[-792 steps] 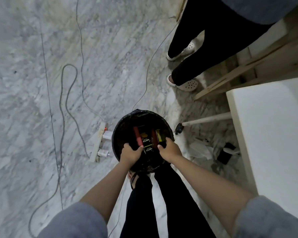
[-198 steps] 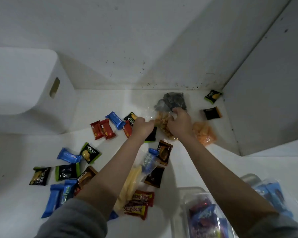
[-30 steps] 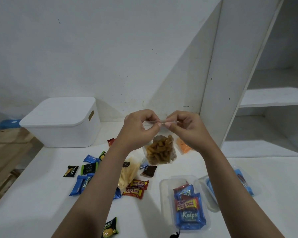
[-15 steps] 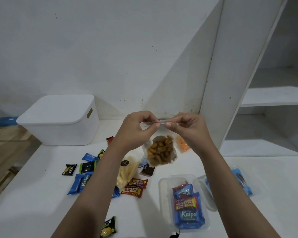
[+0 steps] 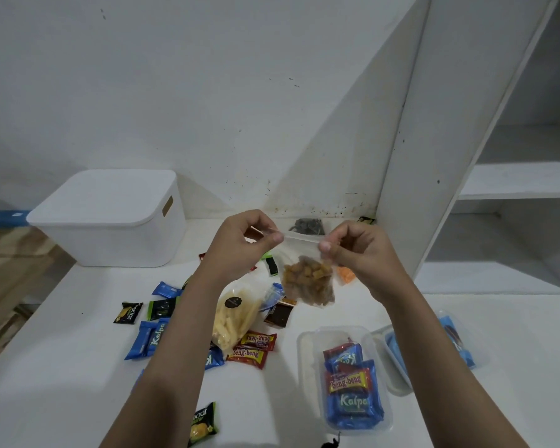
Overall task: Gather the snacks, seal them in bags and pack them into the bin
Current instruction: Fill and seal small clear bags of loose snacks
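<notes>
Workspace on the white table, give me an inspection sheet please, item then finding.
Surface: white table, strewn with wrapped snacks.
Job's things: clear zip bag of brown snacks held up by its top strip; white lidded bin at back left, lid on; clear tray holding Kalpa and beng-beng packs; second clear tray to its right, partly hidden by the forearm.
Clutter: bag of pale sticks, loose beng-beng bars, blue Kalpa packs, orange snack bag, dark bag by the wall.
Grippers: left hand and right hand each pinch the zip strip.
Cables: nothing seen.
Surroundings: marked white wall; white shelf unit to the right.
</notes>
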Motion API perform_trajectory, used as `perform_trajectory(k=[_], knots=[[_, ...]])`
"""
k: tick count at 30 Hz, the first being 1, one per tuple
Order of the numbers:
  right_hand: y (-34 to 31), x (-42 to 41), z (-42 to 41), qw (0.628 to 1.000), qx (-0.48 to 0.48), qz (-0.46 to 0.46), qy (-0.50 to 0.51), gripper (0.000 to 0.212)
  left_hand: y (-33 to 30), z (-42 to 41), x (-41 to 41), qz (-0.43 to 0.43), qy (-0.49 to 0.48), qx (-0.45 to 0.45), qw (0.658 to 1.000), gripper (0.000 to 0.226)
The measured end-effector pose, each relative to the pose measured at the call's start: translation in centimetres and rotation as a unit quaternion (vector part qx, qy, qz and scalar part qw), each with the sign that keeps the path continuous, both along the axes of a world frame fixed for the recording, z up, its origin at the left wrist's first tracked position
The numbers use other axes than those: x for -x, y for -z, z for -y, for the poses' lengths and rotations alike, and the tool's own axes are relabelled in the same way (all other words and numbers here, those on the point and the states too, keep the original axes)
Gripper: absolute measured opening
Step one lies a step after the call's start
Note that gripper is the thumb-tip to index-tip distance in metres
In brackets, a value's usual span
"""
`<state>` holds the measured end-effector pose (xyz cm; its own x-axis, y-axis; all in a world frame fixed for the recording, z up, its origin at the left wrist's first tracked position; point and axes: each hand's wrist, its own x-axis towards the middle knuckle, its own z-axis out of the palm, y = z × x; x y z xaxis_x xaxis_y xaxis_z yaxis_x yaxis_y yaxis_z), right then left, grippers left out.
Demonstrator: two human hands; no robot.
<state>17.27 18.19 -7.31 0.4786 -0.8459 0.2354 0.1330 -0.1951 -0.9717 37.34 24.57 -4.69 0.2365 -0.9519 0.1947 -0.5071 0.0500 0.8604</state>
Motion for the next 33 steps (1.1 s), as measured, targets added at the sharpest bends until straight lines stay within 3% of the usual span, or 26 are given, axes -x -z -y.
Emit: perform_trajectory(k=[4,7,10,14,19,24,29,33], knots=[[0.1,-0.9,-1.2,0.992,0.017,-0.123,-0.027,0.012,1.1,0.6,0.5,-0.004,0.042,-0.007,0.999,0.011],[0.5,-1.9,-1.8,0.987,0.025,-0.153,0.041,0.014,2.1,0.6,1.6,0.029,-0.037,-0.008,0.999,0.021],[1.1,-2.4,-1.9,0.987,-0.01,-0.123,0.104,0.012,2.5,0.3,2.6,-0.065,-0.116,-0.021,0.991,0.027],[1.9,-2.7,-2.7,0.988,-0.006,-0.136,0.074,0.009,2.5,-0.2,3.2,-0.185,-0.002,-0.127,0.974,0.028],[1.9,-2.1,-3.4,0.993,-0.106,-0.043,0.029,0.014,3.5,-0.5,2.9,-0.192,0.066,-0.114,0.972,0.027],[1.8,-1.8,-3.3,0.981,-0.196,-0.007,0.015,0.02,4.3,-0.6,3.0,-0.19,0.096,-0.064,0.975,0.023],[1.6,-1.9,-2.9,0.979,-0.203,-0.006,0.022,0.002,4.6,-0.3,2.8,-0.211,0.103,-0.043,0.971,0.021],[1.6,-2.2,-2.7,0.979,-0.195,-0.029,0.043,0.013,4.9,-0.1,2.4,-0.212,0.117,-0.053,0.969,0.022]])
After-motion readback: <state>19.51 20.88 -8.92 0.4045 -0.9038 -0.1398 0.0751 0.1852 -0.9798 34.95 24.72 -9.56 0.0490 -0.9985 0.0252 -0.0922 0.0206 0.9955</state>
